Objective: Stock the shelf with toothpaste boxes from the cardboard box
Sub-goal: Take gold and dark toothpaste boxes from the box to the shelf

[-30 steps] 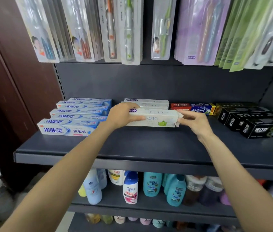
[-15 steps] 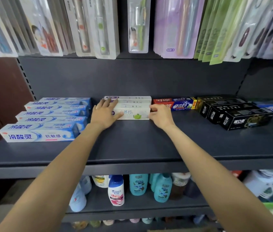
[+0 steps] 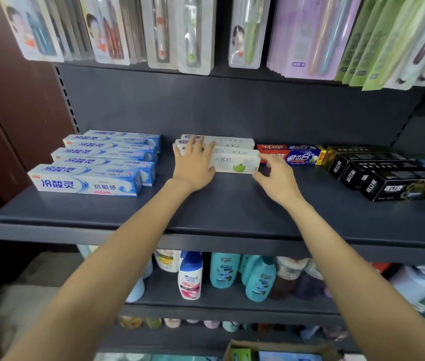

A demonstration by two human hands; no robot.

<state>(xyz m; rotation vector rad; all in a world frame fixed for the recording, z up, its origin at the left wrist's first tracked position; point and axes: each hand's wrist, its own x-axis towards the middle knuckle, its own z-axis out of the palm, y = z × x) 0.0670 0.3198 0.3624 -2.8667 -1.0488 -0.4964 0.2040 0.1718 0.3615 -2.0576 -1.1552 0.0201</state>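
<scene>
Resting left hand (image 3: 194, 162) flat, fingers spread, on white toothpaste box (image 3: 235, 162); right hand (image 3: 275, 175) hovering loosely apart at its right end. Likely handling light, stiff, crushable; gripping best across long sides.

A single head-worn wide-angle camera looks forward and slightly down, close to the dark shelf (image 3: 232, 217), with hanging toothbrush packs (image 3: 193, 35) above the outstretched fingers (image 3: 195, 145).

dark shelf (image 3: 232, 217) | blue boxes (image 3: 86, 181) left | white boxes (image 3: 235, 162) centre | red-blue boxes (image 3: 292, 156), black boxes (image 3: 388, 178) right
</scene>
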